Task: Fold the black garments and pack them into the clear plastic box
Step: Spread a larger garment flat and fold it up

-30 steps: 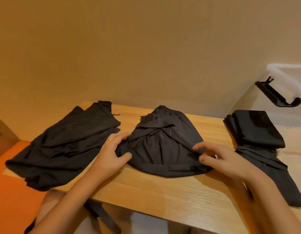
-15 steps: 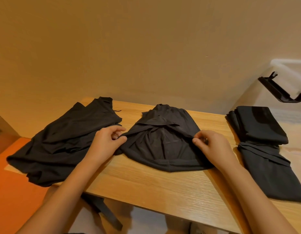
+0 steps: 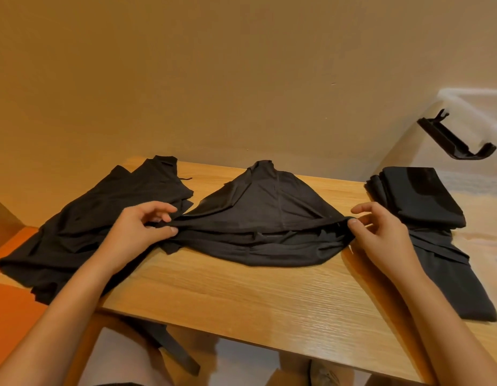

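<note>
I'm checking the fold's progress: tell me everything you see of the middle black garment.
The middle garment is thin, matte black fabric with a centre seam. It lies in a rough triangle on the wooden table, peak at the far side. The left hand pinches its left corner, the right hand its right corner.
</note>
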The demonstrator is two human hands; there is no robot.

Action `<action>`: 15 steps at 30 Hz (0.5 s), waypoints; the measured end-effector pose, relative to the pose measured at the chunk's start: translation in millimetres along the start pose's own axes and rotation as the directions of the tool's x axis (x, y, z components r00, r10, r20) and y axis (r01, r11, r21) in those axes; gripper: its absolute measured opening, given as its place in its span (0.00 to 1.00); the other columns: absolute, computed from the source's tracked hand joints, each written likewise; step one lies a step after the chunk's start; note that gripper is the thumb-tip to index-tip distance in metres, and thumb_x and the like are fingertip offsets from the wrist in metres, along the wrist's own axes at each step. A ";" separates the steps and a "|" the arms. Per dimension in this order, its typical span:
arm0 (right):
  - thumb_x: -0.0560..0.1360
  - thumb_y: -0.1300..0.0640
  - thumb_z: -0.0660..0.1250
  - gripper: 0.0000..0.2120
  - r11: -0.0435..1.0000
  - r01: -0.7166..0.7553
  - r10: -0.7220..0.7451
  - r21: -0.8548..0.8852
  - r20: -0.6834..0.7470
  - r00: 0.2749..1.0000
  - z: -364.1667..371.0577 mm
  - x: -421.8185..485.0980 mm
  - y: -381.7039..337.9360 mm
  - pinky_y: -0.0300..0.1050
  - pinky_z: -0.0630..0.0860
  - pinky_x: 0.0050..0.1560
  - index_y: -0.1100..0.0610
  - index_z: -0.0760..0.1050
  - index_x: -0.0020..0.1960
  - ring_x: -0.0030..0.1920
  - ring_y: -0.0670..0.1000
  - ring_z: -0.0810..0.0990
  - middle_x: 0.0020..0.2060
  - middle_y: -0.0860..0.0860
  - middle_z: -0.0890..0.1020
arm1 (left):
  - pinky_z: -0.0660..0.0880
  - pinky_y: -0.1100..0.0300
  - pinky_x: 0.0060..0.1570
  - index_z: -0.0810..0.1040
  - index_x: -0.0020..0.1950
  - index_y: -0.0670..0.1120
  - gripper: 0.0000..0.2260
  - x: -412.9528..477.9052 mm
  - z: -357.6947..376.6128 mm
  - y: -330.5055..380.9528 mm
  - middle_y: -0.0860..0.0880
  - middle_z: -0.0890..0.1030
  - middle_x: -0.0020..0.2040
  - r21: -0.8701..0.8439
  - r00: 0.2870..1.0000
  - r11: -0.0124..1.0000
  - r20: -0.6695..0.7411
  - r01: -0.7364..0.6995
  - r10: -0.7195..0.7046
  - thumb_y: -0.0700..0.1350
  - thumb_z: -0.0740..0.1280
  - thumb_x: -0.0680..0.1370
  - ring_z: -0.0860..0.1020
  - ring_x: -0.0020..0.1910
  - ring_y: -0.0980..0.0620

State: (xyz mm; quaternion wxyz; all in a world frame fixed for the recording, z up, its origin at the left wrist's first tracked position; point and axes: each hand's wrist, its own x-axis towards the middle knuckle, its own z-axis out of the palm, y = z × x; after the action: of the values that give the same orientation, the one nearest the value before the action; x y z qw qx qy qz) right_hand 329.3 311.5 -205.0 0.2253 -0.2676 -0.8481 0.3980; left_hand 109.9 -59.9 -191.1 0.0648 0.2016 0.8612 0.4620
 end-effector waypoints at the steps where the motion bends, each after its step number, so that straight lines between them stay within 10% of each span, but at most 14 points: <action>1: 0.81 0.55 0.67 0.08 1.000 -0.009 0.009 0.014 0.011 1.000 -1.0 -0.3 -1.4 0.40 0.74 0.38 0.49 0.75 0.60 0.43 0.47 0.81 0.44 0.48 0.82 | 0.75 0.59 0.50 0.83 0.56 0.55 0.16 -0.6 0.1 1.4 0.52 0.82 0.47 0.041 0.999 0.999 0.042 -0.012 0.010 0.39 0.77 0.72 0.80 0.45 0.60; 10: 0.71 0.61 0.73 0.19 0.734 -0.246 0.158 0.633 0.193 0.968 -16.2 -9.8 -10.9 0.36 0.78 0.32 0.56 0.77 0.61 0.33 0.47 0.83 0.41 0.56 0.80 | 0.70 0.66 0.51 0.85 0.49 0.53 0.07 -2.2 0.1 -6.4 0.59 0.81 0.54 0.086 0.993 0.991 0.061 -0.104 0.098 0.42 0.75 0.75 0.77 0.54 0.67; 15: 0.76 0.64 0.71 0.14 0.937 -0.084 0.118 0.341 -0.083 0.989 -28.2 -12.4 -0.2 0.48 0.82 0.46 0.50 0.79 0.58 0.40 0.44 0.83 0.45 0.50 0.81 | 0.75 0.62 0.54 0.86 0.54 0.49 0.09 -8.9 -1.1 -2.9 0.55 0.86 0.51 -0.127 0.992 0.984 -0.051 -0.122 0.117 0.38 0.72 0.77 0.82 0.53 0.61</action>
State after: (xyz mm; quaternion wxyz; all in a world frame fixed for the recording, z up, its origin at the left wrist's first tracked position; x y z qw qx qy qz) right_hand 355.3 319.1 -190.6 0.2900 -0.2885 -0.7402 0.5336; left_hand 116.9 -65.8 -193.6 0.0314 0.2382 0.8169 0.5243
